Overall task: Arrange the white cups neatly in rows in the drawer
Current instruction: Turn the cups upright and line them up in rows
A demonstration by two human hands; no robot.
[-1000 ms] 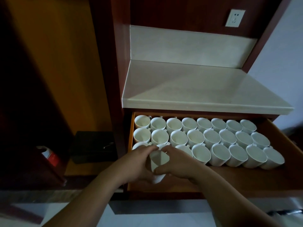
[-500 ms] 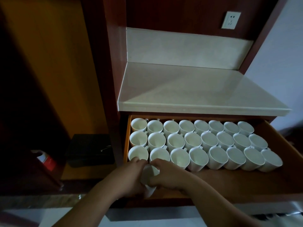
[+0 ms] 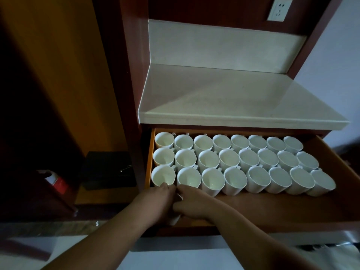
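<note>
Head view (the only view). The drawer (image 3: 272, 208) is wooden with an orange-brown floor and walls, and it is pulled out beneath a pale, stone-like surface (image 3: 224, 94). The white cups (image 3: 209, 159) stand upright, mouths up, in three rows of eight. Their rims touch or nearly touch, and they fill the back of the drawer from the left wall across; the front strip of the floor is bare wood. The left hand (image 3: 155, 201) and right hand (image 3: 192, 202) meet at the front-left corner, just in front of the first two cups of the nearest row. The fingers of both curl inward around one more cup, the held cup (image 3: 174, 220). Only a white sliver of it shows between the knuckles, plus a patch of lower wall below the hands. I cannot tell whether it rests on the drawer floor or is lifted. Judgement: glazed ceramic, so rigid, smooth and somewhat slippery; light enough for one hand; brittle, likely to chip on rim-to-rim knocks. The shape is a round tapered body with a small loop handle at the side. It is best taken by the body wall with opposed fingers, or by the handle, then lowered gently and nudged against its neighbours. Off-task: a wall socket (image 3: 279, 9) above; a black box (image 3: 109, 170) and a red-and-white bottle (image 3: 55, 181) in the dim recess at left.
</note>
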